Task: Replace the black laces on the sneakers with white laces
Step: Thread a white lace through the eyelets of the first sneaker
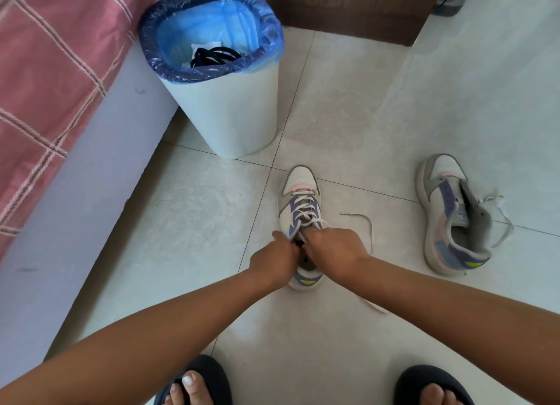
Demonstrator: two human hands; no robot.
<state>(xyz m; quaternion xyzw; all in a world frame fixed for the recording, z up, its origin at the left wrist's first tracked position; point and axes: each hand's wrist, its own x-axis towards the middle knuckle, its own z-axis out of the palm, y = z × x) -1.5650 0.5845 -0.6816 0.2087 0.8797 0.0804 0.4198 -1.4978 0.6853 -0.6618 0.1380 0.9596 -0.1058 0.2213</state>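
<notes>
Sneaker [300,198] stands on floor between both hands, white lace [303,215] crossed up front. Left hand [274,257] pinches lace near top holes; right hand [333,247] curled, fingertips hidden. Lace soft, floppy, light; best to hold stiff tip [344,214]

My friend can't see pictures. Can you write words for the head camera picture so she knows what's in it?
Two hands, left hand and right hand, thread a white lace into a sneaker on the floor. A second sneaker lies tipped to the right, and black laces sit in a bin.
</notes>
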